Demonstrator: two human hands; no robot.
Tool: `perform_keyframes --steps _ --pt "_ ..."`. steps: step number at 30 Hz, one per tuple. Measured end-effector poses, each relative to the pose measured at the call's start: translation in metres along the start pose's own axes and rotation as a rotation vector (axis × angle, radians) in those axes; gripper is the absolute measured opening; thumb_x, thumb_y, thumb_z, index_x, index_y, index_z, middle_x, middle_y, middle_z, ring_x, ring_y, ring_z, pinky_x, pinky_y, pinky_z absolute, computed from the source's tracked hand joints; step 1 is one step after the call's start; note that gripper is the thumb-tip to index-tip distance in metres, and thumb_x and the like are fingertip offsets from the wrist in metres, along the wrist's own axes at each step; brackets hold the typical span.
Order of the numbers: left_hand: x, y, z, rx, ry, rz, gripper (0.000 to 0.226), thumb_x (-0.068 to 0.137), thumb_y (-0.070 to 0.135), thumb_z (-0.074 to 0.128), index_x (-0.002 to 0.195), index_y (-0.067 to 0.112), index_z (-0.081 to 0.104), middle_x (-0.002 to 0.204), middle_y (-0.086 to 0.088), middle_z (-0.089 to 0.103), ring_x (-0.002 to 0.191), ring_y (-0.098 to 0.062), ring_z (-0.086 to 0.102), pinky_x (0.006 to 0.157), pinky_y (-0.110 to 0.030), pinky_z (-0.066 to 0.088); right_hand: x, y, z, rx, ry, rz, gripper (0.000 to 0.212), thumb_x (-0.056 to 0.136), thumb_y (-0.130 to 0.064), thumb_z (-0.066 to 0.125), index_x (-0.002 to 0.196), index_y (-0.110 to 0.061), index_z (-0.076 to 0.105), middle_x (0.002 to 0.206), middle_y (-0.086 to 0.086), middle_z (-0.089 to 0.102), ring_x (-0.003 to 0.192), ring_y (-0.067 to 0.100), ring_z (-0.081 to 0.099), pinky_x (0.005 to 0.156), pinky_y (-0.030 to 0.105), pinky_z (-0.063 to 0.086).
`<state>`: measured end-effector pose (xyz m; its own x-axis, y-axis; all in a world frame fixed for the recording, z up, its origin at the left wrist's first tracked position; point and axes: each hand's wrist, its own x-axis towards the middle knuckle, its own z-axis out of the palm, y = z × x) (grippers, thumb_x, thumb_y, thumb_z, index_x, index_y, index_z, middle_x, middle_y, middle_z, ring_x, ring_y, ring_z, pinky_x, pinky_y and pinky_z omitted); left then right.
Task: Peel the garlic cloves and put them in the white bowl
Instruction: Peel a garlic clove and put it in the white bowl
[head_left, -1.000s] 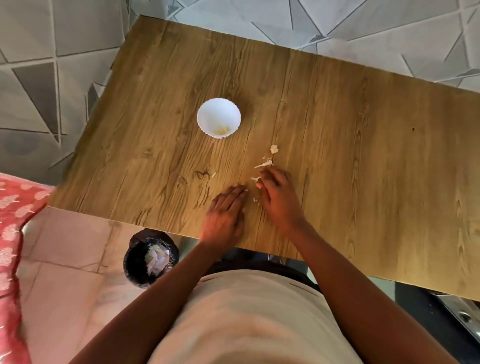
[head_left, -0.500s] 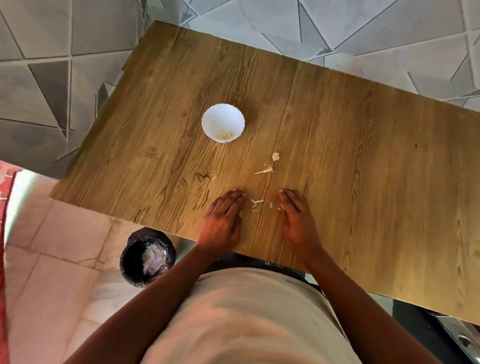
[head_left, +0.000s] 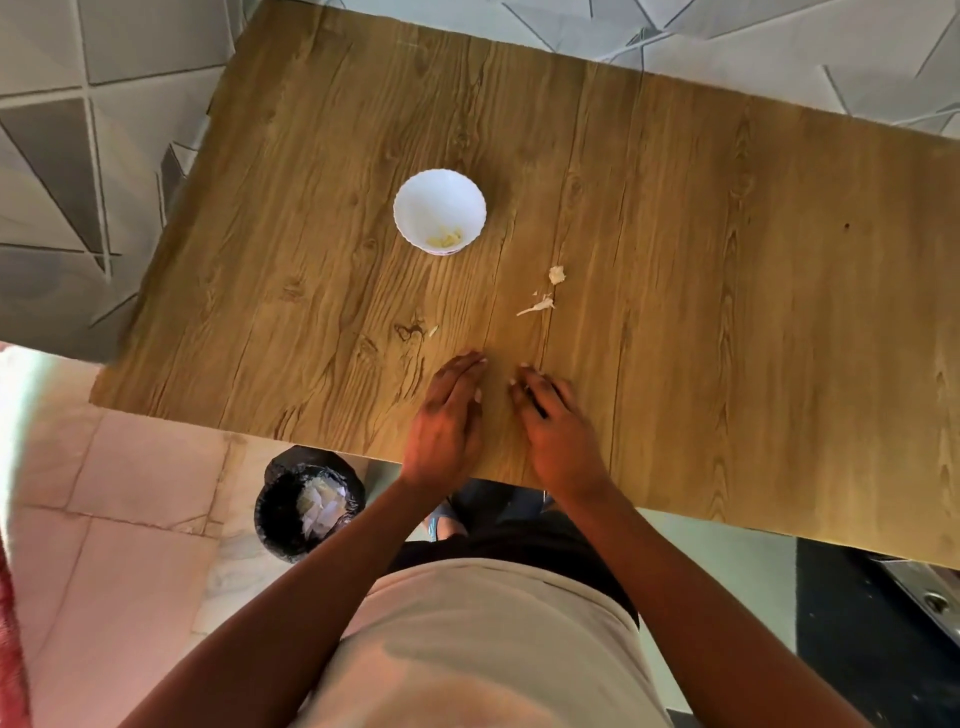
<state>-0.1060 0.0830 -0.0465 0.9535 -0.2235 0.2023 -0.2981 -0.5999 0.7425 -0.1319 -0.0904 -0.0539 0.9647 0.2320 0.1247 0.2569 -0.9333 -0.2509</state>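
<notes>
The peeling appeared to be finished, and the step in hand was judged to be the gathering of loose skins. It would be done best with flat palms drawn together and toward the near edge of the table (head_left: 727, 260), low and slow, so that the light scraps were not scattered; the bin (head_left: 307, 503) on the floor below that edge was well placed to receive them.

The left hand (head_left: 448, 415) was laid flat on the wood, fingers straight and together, nothing held. The right hand (head_left: 557, 423) was set just beside it, fingers slightly bent with the tips on the surface; whether small scraps were trapped beneath it could not be told.

Peeled garlic cloves (head_left: 444, 238) were seen at the bottom of the white bowl (head_left: 415, 208), well apart from the hands. Two skin pieces (head_left: 540, 304) were left between bowl and hands.
</notes>
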Motion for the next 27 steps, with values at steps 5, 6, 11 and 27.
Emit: perform_keyframes --steps 5,6,11,27 --pt "-0.001 0.0 -0.003 -0.065 0.041 -0.059 0.035 0.103 0.011 0.047 0.133 0.001 0.062 0.141 -0.012 0.059 0.132 -0.023 0.056 0.114 -0.033 0.044 -0.001 -0.02 -0.007 -0.087 0.034 0.069 0.038 0.074 0.001 0.08 0.111 0.001 0.072 0.118 0.016 0.068 0.103 0.035 0.065 0.064 0.039 0.063" --pt "0.0 0.001 -0.003 -0.085 0.056 -0.077 0.035 0.103 0.013 0.046 0.132 0.001 0.063 0.139 -0.012 0.061 0.13 -0.023 0.057 0.112 -0.033 0.045 0.001 -0.024 -0.009 -0.105 0.032 0.067 0.034 0.073 0.0 0.08 0.105 0.001 0.073 0.112 0.016 0.068 0.099 0.034 0.066 0.063 0.038 0.063" --pt "0.002 0.017 -0.009 -0.328 0.106 -0.31 0.033 0.102 0.015 0.051 0.13 0.01 0.067 0.129 -0.001 0.07 0.12 -0.011 0.063 0.102 -0.031 0.051 0.009 -0.03 -0.017 0.089 0.042 0.126 0.021 0.075 0.004 0.078 0.095 0.002 0.074 0.099 0.017 0.066 0.09 0.031 0.067 0.073 0.04 0.062" --pt "0.042 0.027 -0.014 -1.953 -0.131 -0.894 0.062 0.109 0.035 0.021 0.138 -0.012 0.049 0.148 -0.026 0.051 0.141 -0.033 0.048 0.121 -0.039 0.034 0.049 -0.056 -0.05 0.437 0.137 -0.085 0.016 0.082 0.0 0.074 0.097 -0.001 0.078 0.099 0.012 0.076 0.088 0.025 0.074 0.075 0.039 0.062"
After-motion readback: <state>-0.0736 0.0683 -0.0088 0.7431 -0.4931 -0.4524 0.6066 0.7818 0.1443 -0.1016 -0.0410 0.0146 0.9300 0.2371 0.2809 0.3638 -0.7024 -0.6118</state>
